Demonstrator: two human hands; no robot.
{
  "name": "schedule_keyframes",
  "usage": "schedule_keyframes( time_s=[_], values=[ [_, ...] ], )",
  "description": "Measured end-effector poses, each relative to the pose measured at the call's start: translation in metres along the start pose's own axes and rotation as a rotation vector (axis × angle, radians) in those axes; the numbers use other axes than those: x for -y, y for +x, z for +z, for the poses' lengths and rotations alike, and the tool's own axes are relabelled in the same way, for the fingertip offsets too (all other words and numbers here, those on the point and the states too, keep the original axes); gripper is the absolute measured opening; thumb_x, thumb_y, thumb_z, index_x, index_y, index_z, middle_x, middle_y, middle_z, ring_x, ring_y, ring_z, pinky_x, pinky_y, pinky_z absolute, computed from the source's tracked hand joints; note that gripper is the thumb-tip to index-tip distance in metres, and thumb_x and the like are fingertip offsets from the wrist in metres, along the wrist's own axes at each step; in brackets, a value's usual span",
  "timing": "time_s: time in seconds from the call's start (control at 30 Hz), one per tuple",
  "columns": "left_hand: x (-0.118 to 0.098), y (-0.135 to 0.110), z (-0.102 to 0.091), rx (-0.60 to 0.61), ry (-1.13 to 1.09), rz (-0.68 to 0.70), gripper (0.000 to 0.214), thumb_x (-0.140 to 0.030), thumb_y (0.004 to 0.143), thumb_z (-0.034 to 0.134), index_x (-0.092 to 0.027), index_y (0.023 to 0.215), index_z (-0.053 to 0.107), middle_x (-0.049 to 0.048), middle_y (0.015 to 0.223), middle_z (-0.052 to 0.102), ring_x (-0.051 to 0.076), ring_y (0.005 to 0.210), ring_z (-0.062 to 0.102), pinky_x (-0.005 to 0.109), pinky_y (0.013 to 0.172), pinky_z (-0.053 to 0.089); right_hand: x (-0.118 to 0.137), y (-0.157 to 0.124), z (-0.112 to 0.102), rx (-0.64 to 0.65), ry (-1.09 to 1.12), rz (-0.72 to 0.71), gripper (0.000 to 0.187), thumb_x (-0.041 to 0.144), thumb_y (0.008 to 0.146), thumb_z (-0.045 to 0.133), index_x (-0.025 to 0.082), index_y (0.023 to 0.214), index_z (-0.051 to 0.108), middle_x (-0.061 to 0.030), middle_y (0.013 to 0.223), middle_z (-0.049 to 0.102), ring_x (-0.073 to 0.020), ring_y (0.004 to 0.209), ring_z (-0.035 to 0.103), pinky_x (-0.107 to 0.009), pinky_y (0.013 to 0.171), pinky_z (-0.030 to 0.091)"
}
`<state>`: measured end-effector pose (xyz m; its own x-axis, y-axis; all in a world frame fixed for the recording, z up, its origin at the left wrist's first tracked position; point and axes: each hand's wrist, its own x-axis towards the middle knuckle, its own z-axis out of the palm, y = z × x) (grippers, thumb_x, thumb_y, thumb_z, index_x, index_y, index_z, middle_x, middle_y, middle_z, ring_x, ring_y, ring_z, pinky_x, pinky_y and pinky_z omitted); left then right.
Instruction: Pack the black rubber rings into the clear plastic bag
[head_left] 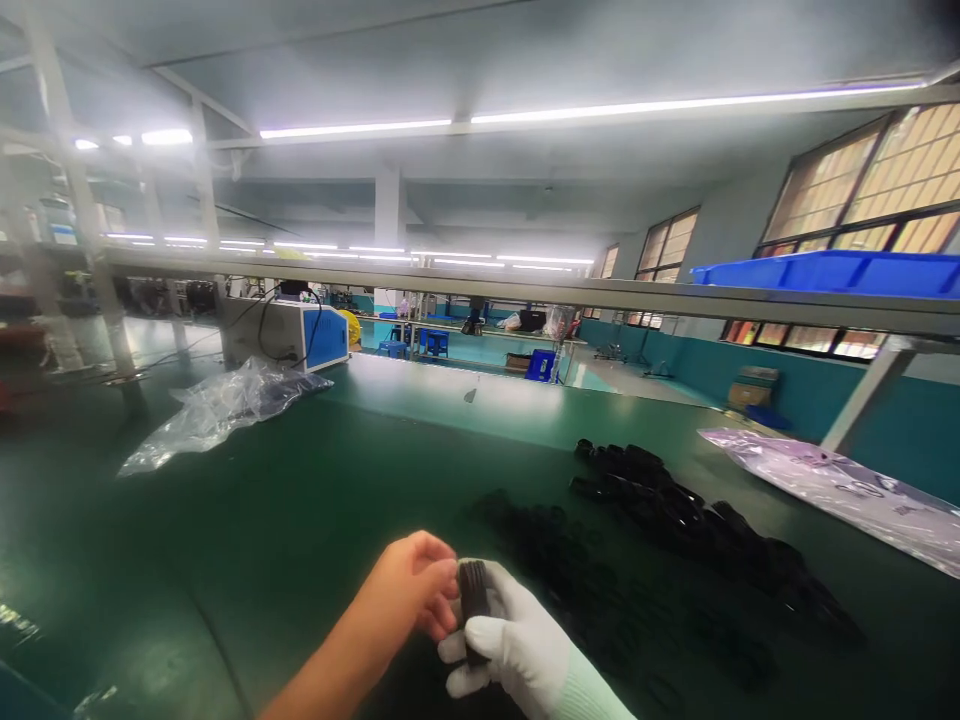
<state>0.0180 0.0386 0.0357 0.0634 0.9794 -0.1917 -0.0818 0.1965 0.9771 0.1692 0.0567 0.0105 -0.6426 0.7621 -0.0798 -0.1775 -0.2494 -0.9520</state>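
Looking from beside the table [315, 530], I see the black piece [473, 592] inside the right hand [517, 632], which wears a white glove [534, 655]. The fingers of this hand are closed around it: the thumb presses across its lower part, and the other fingers go behind and below. The piece is ribbed at its upper part. Its long axis goes almost up and down in my view, with the upper end free above the thumb.

The left hand [409, 588] is bare and lies to the left, just beside the upper part of the piece. Its fingers are bent and near to each other, and the piece is on their right side; I cannot tell if they touch it or pinch something small. So the right hand is the nearer one, and the left hand stands across the long axis, not in line with it.

To the right, on the table, lie what seem to be thin black rings [555, 550], and beyond them a heap of black parts [690, 515].
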Motion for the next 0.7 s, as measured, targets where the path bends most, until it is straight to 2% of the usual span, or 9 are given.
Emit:
schedule_keyframes(
  time_s=[0.1, 0.17, 0.27, 0.37, 0.43, 0.5, 0.57, 0.63, 0.7],
  values=[
    [0.011, -0.006, 0.002, 0.038, 0.048, -0.025, 0.021, -0.029, 0.064, 0.059, -0.014, 0.076, 0.051, -0.0041, 0.054, 0.054, 0.009, 0.047, 0.051, 0.021, 0.044, 0.042, 0.000, 0.000, 0.000, 0.110, 0.025, -0.004, 0.044, 0.025, 0.068, 0.068, 0.015, 0.106, 0.050, -0.0064, 0.089, 0.062, -0.0190, 0.079, 0.062, -0.034, 0.067, 0.051],
    [0.019, -0.008, 0.003, 0.065, 0.053, -0.023, 0.020, -0.029, 0.062, 0.061, -0.015, 0.071, 0.051, -0.0048, 0.051, 0.053, 0.009, 0.046, 0.049, 0.022, 0.045, 0.041, 0.000, 0.000, 0.000, 0.134, 0.017, -0.019, 0.044, 0.020, 0.066, 0.071, 0.015, 0.105, 0.051, -0.0062, 0.090, 0.062, -0.0186, 0.078, 0.061, -0.034, 0.068, 0.051],
    [0.026, -0.009, 0.002, 0.115, -0.013, 0.015, 0.022, -0.032, 0.064, 0.063, -0.015, 0.071, 0.051, -0.0035, 0.055, 0.055, 0.009, 0.047, 0.050, 0.023, 0.048, 0.041, -0.001, -0.001, 0.000, 0.176, 0.046, 0.001, 0.044, 0.020, 0.065, 0.073, 0.014, 0.103, 0.052, -0.0061, 0.095, 0.060, -0.0183, 0.081, 0.060, -0.035, 0.069, 0.050],
    [0.027, -0.008, -0.001, 0.184, -0.066, 0.036, 0.020, -0.032, 0.068, 0.060, -0.014, 0.072, 0.052, -0.0021, 0.055, 0.056, 0.008, 0.048, 0.049, 0.023, 0.052, 0.041, -0.001, -0.003, -0.001, 0.233, 0.106, 0.046, 0.037, 0.022, 0.070, 0.070, 0.014, 0.102, 0.052, -0.0045, 0.088, 0.059, -0.0175, 0.081, 0.058, -0.035, 0.070, 0.051],
    [0.026, -0.008, -0.002, 0.201, -0.032, 0.034, 0.017, -0.031, 0.069, 0.057, -0.015, 0.071, 0.051, -0.0023, 0.053, 0.054, 0.009, 0.048, 0.048, 0.023, 0.053, 0.040, -0.001, -0.004, -0.001, 0.224, 0.120, 0.040, 0.036, 0.021, 0.071, 0.069, 0.013, 0.101, 0.051, -0.0039, 0.085, 0.058, -0.0170, 0.081, 0.057, -0.035, 0.070, 0.051],
    [0.024, -0.008, -0.004, 0.141, 0.115, 0.036, 0.017, -0.033, 0.073, 0.052, -0.017, 0.068, 0.050, -0.0020, 0.053, 0.053, 0.011, 0.047, 0.049, 0.024, 0.051, 0.040, -0.002, -0.004, 0.000, 0.205, 0.127, 0.034, 0.037, 0.021, 0.071, 0.069, 0.013, 0.102, 0.051, -0.0054, 0.089, 0.058, -0.0178, 0.082, 0.057, -0.035, 0.069, 0.050],
    [0.025, -0.009, -0.006, -0.039, 0.374, 0.147, 0.015, -0.030, 0.077, 0.047, -0.017, 0.073, 0.054, 0.0010, 0.064, 0.058, 0.013, 0.054, 0.054, 0.025, 0.053, 0.043, -0.003, -0.004, 0.001, 0.181, 0.162, 0.055, 0.039, 0.020, 0.069, 0.069, 0.014, 0.104, 0.052, -0.0071, 0.098, 0.056, -0.0182, 0.083, 0.058, -0.034, 0.069, 0.050],
    [0.030, -0.009, -0.008, -0.220, 0.633, 0.380, 0.020, -0.017, 0.076, 0.044, -0.020, 0.089, 0.060, 0.0034, 0.086, 0.061, 0.015, 0.069, 0.058, 0.027, 0.063, 0.046, -0.005, -0.003, 0.003, 0.175, 0.204, 0.075, 0.038, 0.016, 0.067, 0.070, 0.015, 0.100, 0.053, -0.0058, 0.098, 0.055, -0.0156, 0.078, 0.059, -0.030, 0.064, 0.048],
    [0.038, -0.008, -0.010, -0.294, 0.802, 0.627, 0.038, -0.006, 0.070, 0.042, -0.024, 0.099, 0.061, 0.0028, 0.095, 0.060, 0.015, 0.080, 0.058, 0.027, 0.072, 0.046, -0.007, -0.001, 0.004, 0.183, 0.211, 0.062, 0.034, 0.012, 0.064, 0.070, 0.015, 0.093, 0.054, -0.0021, 0.088, 0.055, -0.0109, 0.067, 0.056, -0.025, 0.059, 0.046]
  ],
)
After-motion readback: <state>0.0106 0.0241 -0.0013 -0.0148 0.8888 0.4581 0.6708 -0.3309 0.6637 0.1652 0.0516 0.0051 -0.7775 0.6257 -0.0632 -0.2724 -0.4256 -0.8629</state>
